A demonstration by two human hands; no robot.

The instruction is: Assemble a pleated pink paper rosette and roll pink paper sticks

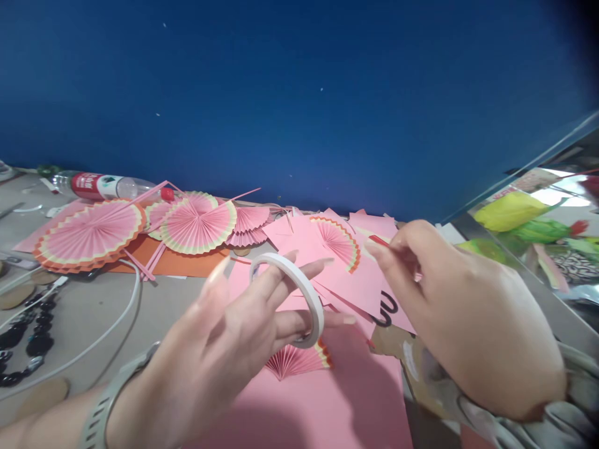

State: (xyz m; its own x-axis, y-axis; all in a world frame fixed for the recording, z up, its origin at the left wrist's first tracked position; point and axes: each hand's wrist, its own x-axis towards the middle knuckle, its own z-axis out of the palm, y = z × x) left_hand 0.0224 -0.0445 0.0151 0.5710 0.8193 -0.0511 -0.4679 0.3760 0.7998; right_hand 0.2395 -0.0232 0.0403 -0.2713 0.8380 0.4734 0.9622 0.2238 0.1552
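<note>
My left hand (243, 318) is spread with its fingers through a narrow white roll of tape (314, 299), which hangs around them. A thin red strip (241, 260) shows near the left thumb tip. My right hand (453, 312) is closed, and its thumb and forefinger pinch a small red strip (379, 241). Below the roll, a folded pink paper fan (292, 363) with an orange and cream edge rests on a pink paper sheet (365, 399). Another half fan (337, 240) lies among pink sheets between the hands.
Finished round fans (91, 234) and a plastic bottle (96, 185) lie at the left. A white cable (133, 305) curves past a black bead necklace (41, 337). Black loops (387, 307) show near my right hand. A blue partition (299, 106) stands behind; yellow-green wrapped items (510, 212) are at the right.
</note>
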